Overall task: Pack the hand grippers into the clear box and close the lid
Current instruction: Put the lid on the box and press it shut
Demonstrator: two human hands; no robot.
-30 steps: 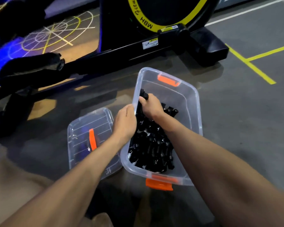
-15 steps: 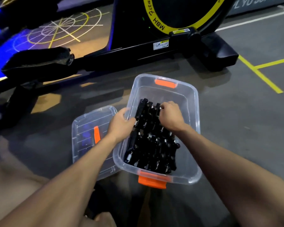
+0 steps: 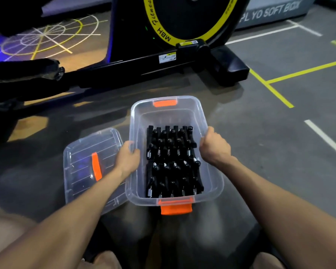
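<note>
The clear box [image 3: 211,183] with orange latches stands open on the grey floor in front of me. Several black hand grippers [image 3: 173,162] with metal springs lie in neat rows inside it, toward the near end. My left hand [image 3: 127,159] grips the box's left rim. My right hand [image 3: 214,148] grips the right rim, fingers curled over the edge. The clear lid [image 3: 81,171] with an orange handle lies flat on the floor just left of the box, partly under its left side.
A black exercise machine [image 3: 163,61] with a yellow-ringed wheel stands right behind the box. Its black pedal arm [image 3: 23,71] reaches out at the far left. Yellow and white lines [image 3: 270,88] mark the floor to the right. My knees show at the bottom edge.
My right hand has left the hand grippers and taken the box's right rim. The box has turned straighter toward me, and the hand grippers now lie in tidy rows.
</note>
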